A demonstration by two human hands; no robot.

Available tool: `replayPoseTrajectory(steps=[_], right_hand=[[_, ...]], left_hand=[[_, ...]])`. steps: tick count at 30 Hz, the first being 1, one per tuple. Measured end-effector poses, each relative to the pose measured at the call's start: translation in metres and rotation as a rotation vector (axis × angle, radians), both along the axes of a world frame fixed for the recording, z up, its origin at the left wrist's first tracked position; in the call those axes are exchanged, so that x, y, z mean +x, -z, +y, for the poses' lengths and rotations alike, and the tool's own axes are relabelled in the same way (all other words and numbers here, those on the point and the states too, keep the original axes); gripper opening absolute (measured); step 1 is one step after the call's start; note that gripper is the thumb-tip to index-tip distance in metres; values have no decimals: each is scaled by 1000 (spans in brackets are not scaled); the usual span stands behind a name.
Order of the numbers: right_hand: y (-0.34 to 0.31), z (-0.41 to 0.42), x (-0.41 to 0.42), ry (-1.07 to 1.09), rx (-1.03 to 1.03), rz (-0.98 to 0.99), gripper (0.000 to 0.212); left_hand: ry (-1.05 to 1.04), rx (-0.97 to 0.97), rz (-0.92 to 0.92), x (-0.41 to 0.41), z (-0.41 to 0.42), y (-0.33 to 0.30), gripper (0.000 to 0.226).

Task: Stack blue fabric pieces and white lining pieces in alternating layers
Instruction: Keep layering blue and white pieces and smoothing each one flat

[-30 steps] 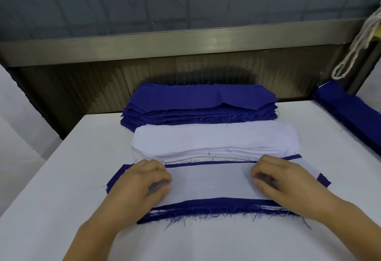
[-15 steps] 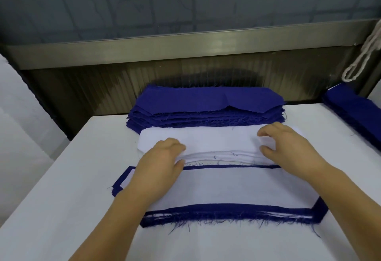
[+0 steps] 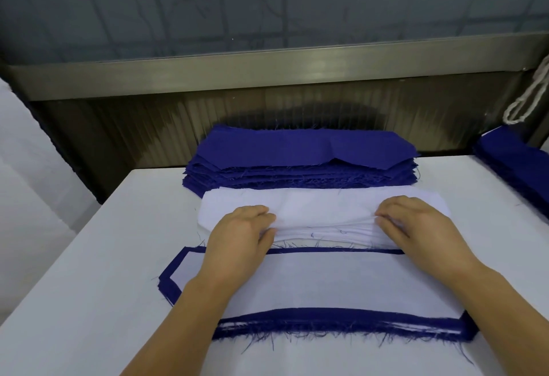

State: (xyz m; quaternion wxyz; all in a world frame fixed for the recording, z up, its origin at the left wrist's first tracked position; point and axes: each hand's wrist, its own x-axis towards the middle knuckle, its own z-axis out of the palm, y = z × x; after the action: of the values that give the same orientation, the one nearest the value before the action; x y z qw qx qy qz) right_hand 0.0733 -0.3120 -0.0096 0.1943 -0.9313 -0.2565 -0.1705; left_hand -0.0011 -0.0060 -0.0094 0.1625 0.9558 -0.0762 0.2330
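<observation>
— Was any label or writing legible?
— None could be read. Nearest the camera, on the white flat surface (image 3: 89,286), lay the layered stack of frayed blue fabric topped by a white lining piece (image 3: 312,283), its blue edges showing all round the white.
— And the hands?
— Both reached past it. The left hand (image 3: 237,236) and the right hand (image 3: 421,227) were set apart, each with fingers curled on the near edge of the pile of white lining pieces (image 3: 320,206), pinching its top layers, which bunched between them.
— Beyond that?
— The tall pile of dark blue fabric pieces (image 3: 303,155) sat just behind the white pile, touching it. Another blue fabric stack (image 3: 514,164) lay far right, under a hanging white cord (image 3: 528,99), before a metal rail (image 3: 267,72).
</observation>
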Motion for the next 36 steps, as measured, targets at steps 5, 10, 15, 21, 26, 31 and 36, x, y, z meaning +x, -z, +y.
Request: replayPoseTrajectory(steps=[5,10,15,21,26,31,36], right_hand=[[1,0,-1,-7,13,-60,9],[0,6,-1,38,61,-106,16],[0,6,-1,33,154,-134,22],[-1,5,-5,-41,240,-184,30],[2,5,-4,58,232,-154,23],[-3,4,-4,148,287,-259,15],[-17,4,-10,95,315,-510,18]], left_hand=[[-3,18,-61,-2,-4,-4,14],[-24,-7,-84,1,-4,-8,21],[-51,-71,-43,1,-4,-6,17],[-71,-161,-28,-3,-4,-4,12],[-106,-172,-4,0,-1,-1,28],[-167,-198,-84,-1,1,-9,28],[-234,-113,-366,-7,5,-28,21]])
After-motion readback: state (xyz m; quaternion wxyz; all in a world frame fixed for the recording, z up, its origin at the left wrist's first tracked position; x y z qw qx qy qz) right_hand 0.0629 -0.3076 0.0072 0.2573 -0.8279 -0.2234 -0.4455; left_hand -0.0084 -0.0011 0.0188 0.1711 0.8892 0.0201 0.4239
